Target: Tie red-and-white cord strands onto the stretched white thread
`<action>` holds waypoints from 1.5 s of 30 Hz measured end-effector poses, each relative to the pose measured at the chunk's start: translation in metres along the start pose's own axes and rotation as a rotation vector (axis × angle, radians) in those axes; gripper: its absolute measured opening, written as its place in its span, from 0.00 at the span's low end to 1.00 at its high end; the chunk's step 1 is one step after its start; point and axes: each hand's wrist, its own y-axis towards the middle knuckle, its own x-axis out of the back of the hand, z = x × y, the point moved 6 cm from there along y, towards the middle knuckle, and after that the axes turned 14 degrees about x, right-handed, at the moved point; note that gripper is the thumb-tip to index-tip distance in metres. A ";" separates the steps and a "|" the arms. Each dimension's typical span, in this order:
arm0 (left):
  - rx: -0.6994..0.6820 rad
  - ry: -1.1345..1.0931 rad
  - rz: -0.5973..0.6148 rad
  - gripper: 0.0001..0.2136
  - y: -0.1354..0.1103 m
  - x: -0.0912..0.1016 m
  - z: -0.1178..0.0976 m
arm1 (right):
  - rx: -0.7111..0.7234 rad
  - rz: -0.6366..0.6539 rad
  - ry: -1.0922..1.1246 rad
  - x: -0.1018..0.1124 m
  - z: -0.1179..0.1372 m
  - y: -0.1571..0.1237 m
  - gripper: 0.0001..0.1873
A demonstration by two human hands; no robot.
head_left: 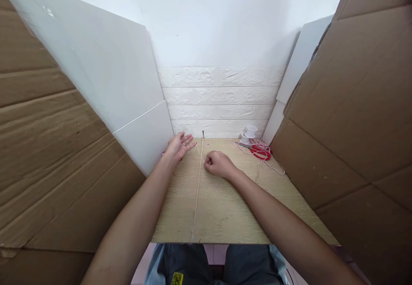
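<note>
A thin pale cord [197,190] runs taut down the middle of the light wooden board [225,216], from a small dark nail [203,134] at the far edge to the near edge. My right hand [219,164] is closed in a pinch on a thin strand beside that cord. My left hand [179,146] lies to the left of the nail with fingers stretched out and slightly spread, another thin strand running across its fingertips toward my right hand.
Red-handled scissors [259,151] lie at the far right among loose pinkish thread [273,167], next to white spools [249,133]. Cardboard walls [354,117] and white panels [106,70] close in both sides. A white brick-pattern wall stands behind.
</note>
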 end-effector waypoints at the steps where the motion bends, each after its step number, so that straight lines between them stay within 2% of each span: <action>1: 0.018 -0.020 0.001 0.03 0.000 0.000 0.000 | -0.001 0.003 -0.004 0.000 0.000 0.000 0.06; 6: 0.094 -0.059 -0.005 0.04 -0.002 0.000 -0.001 | -0.008 0.022 -0.010 -0.001 0.000 0.000 0.07; 10: 0.114 0.058 -0.023 0.05 -0.003 0.000 0.000 | -0.014 0.026 -0.007 0.000 0.000 0.000 0.06; 12: 0.080 0.239 -0.023 0.04 -0.004 -0.001 0.000 | -0.016 0.027 -0.005 0.000 0.001 0.000 0.06; 15: -0.009 0.639 -0.016 0.07 -0.007 -0.004 0.002 | -0.014 0.021 -0.007 0.000 0.001 0.000 0.06; 19: -0.061 1.078 0.052 0.12 -0.015 -0.011 0.012 | 0.000 -0.002 -0.016 -0.001 0.000 0.000 0.05; 23: -0.157 1.323 0.111 0.10 -0.026 -0.021 0.014 | 0.004 -0.010 -0.020 -0.003 -0.002 0.001 0.05; 27: -0.287 1.561 0.107 0.07 -0.034 -0.029 0.013 | 0.011 -0.022 -0.020 -0.003 -0.002 0.001 0.05; 31: -0.288 1.770 0.158 0.08 -0.039 -0.034 0.018 | 0.009 -0.024 -0.013 -0.003 -0.002 0.000 0.05; 39: -0.300 1.892 0.158 0.10 -0.051 -0.042 0.018 | -0.009 -0.003 -0.023 -0.004 -0.003 0.001 0.05; 43: -0.413 1.769 0.083 0.08 -0.049 -0.042 0.013 | -0.014 -0.004 -0.026 -0.004 -0.002 0.001 0.05; 45: -0.426 1.703 0.065 0.07 -0.045 -0.040 0.011 | -0.020 -0.001 -0.029 -0.004 -0.002 0.002 0.05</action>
